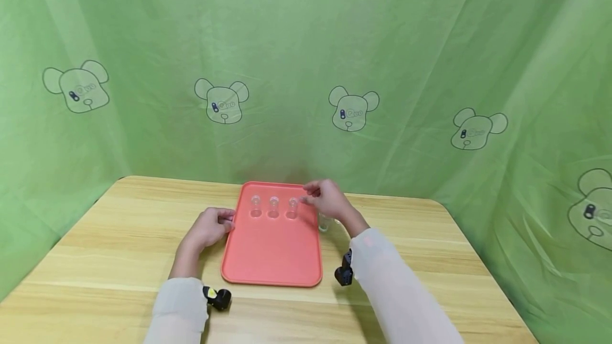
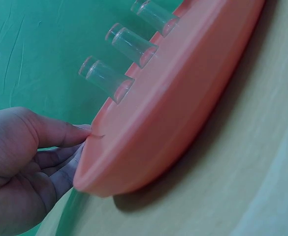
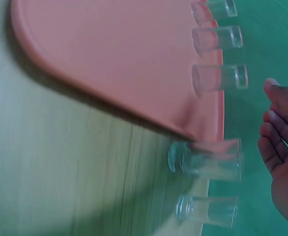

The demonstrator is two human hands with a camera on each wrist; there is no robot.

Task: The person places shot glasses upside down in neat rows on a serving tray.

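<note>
A pink tray (image 1: 272, 254) lies on the wooden table. Three clear glasses stand in a row near its far end: a left glass (image 1: 255, 206), a middle glass (image 1: 273, 207) and a right glass (image 1: 292, 209), each mouth down. My left hand (image 1: 209, 227) grips the tray's left rim, thumb on top and fingers at the outer side, as the left wrist view shows. My right hand (image 1: 331, 200) hovers by the top of the right glass, apart from it in the right wrist view, fingers loosely bent around nothing.
On the table beyond the tray's right edge stand more clear glasses, mouth up: one glass (image 3: 212, 164) close to the tray and another glass (image 3: 208, 211) farther off. Behind the table hangs a green curtain (image 1: 287, 137) with bear-head prints.
</note>
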